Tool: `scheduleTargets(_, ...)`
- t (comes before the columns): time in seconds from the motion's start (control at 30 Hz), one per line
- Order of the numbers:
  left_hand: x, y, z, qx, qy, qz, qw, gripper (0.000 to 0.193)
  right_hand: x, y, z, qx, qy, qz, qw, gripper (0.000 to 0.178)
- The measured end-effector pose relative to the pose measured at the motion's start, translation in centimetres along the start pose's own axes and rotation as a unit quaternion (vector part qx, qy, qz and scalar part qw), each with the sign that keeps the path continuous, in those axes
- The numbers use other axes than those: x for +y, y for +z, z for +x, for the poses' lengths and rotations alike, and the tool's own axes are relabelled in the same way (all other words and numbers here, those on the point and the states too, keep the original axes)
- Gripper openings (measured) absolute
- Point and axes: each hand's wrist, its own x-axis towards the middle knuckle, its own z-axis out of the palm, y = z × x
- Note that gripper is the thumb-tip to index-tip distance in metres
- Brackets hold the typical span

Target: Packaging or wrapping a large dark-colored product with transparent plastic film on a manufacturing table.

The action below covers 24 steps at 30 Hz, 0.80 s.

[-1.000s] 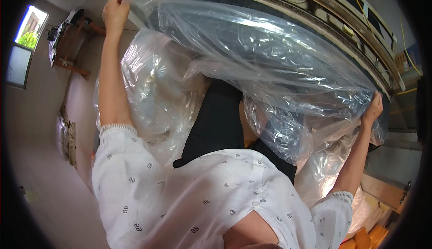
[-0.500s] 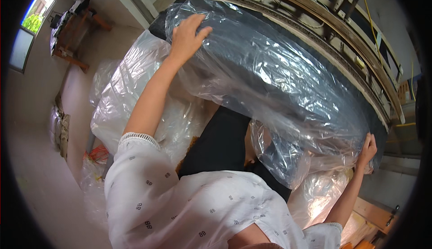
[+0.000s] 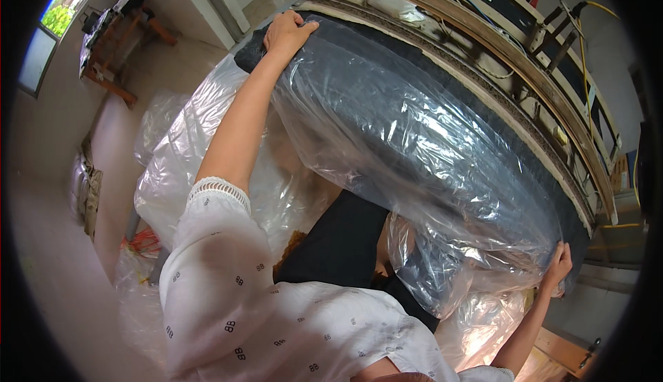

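A long dark-topped table (image 3: pixel 247 57) carries a crinkled clear plastic sheet (image 3: pixel 421 140) that spreads from near its left corner to its right end and hangs in loose folds over the near edge; the dark top shows at the left corner and as a strip along the far edge

Glossy, crinkled clear plastic sheeting (image 3: pixel 435 130) glints before me over matt, rough-looking black padding (image 3: pixel 250 54); my white shirt (image 3: pixel 210 271) and black trousers (image 3: pixel 338 244) are matt cloth, the orange-brown board (image 3: pixel 561 353) smooth-looking wood.
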Motion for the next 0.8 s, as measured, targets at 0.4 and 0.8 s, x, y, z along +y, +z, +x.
scheduleTargets(0.4,-0.9,1.5,2.2,0.009,0.040,-0.255,0.966,0.021,0.1,0.2,0.2,0.007,-0.026,-0.017,1.000,0.030)
scheduleTargets(0.8,-0.4,-5.8,-2.6,-0.041,-0.032,-0.491,0.870,0.021,-0.3,0.1,-0.1,-0.002,-0.017,-0.027,0.999,0.028)
